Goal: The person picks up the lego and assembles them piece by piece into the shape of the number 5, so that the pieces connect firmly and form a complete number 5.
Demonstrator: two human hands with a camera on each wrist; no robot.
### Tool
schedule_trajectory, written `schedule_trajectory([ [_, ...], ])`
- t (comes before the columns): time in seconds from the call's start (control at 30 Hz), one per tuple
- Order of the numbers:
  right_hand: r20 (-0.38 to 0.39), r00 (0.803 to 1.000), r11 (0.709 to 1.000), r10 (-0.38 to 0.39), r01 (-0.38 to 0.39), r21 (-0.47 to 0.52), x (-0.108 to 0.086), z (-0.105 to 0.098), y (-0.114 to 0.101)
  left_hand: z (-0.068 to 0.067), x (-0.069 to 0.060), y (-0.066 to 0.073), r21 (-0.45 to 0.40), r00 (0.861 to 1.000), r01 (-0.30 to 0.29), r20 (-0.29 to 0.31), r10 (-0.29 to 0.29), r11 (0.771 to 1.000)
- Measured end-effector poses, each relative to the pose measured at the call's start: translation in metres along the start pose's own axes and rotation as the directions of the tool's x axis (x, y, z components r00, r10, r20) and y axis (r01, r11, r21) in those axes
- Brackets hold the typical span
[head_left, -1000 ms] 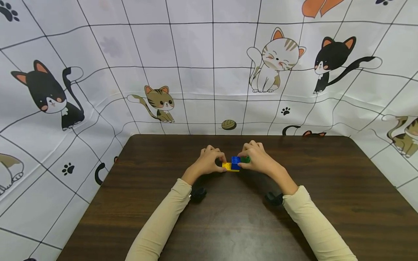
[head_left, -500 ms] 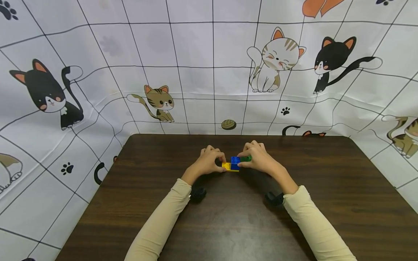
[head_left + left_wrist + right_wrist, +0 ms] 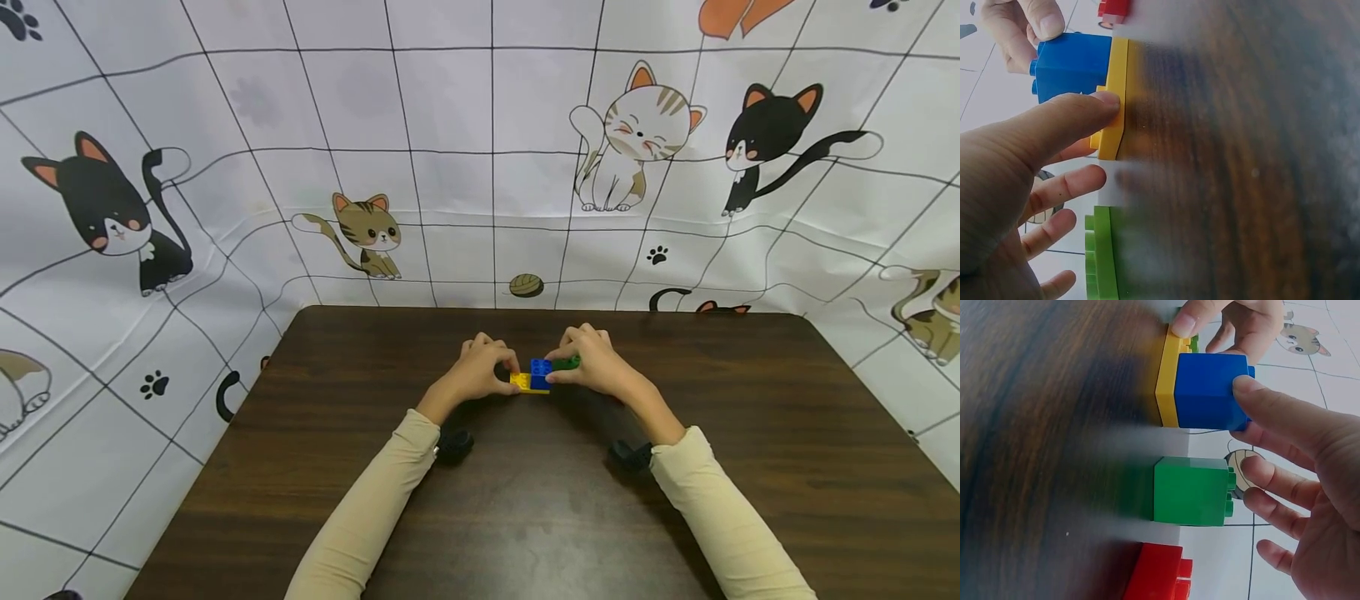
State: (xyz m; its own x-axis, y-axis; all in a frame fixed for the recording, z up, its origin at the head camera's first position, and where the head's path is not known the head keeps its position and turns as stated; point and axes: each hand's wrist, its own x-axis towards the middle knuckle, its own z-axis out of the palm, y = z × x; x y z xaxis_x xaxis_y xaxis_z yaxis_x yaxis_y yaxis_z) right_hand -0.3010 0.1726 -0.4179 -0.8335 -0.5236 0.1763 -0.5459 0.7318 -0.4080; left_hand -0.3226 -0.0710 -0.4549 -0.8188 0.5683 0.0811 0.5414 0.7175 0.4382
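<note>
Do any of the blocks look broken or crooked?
Nope, nothing stands out. The blue block sits straight on one end of the yellow block, with no gap or cracks that I can see, and the darker green block stands upright nearby.

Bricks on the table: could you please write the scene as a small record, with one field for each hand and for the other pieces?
Left hand: pinches the yellow plate
Right hand: pinches the blue brick
Stack: blue brick upright on one end of yellow plate
Green brick: apart from the blue brick, to its right
Light green piece: apart from the yellow plate
Red brick: partly cut off by the right wrist picture's edge
Table: dark brown
</note>
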Motion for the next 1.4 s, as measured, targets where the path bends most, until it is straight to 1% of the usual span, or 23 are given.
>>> schedule_trajectory([
  [0.23, -0.005, 1.000, 1.000, -0.013, 0.013, -0.026, -0.001, 0.003, 0.005, 0.003, 0.000, 0.000, 0.008, 1.000, 0.010, 0.005, -0.010, 1.000],
  [0.43, -0.009, 1.000, 0.999, -0.022, 0.022, -0.037, -0.002, 0.004, 0.004, 0.004, -0.001, 0.000, 0.015, 1.000, 0.006, 0.003, -0.006, 1.000],
  [0.6, -0.006, 1.000, 0.999, -0.014, 0.014, -0.044, -0.003, 0.004, 0.005, 0.004, -0.001, 0.002, 0.011, 1.000, 0.009, 0.013, -0.009, 1.000],
  [0.77, 0.001, 1.000, 1.000, -0.002, 0.002, -0.031, -0.004, 0.003, 0.004, 0.004, -0.001, 0.003, 0.016, 1.000, 0.012, 0.022, -0.012, 1.000],
  [1.0, 0.002, 1.000, 0.999, 0.000, 0.000, -0.033, -0.004, 0.002, 0.004, 0.002, -0.001, 0.003, 0.017, 1.000, 0.017, 0.026, -0.017, 1.000],
  [1.17, -0.021, 1.000, 0.999, -0.005, 0.004, -0.048, -0.006, -0.006, 0.005, 0.002, -0.001, 0.002, 0.015, 1.000, 0.020, 0.024, -0.020, 1.000],
  [1.4, -0.030, 1.000, 0.998, 0.000, -0.002, -0.064, -0.014, -0.024, 0.011, -0.001, 0.000, 0.000, 0.018, 1.000, 0.019, 0.010, -0.019, 1.000],
])
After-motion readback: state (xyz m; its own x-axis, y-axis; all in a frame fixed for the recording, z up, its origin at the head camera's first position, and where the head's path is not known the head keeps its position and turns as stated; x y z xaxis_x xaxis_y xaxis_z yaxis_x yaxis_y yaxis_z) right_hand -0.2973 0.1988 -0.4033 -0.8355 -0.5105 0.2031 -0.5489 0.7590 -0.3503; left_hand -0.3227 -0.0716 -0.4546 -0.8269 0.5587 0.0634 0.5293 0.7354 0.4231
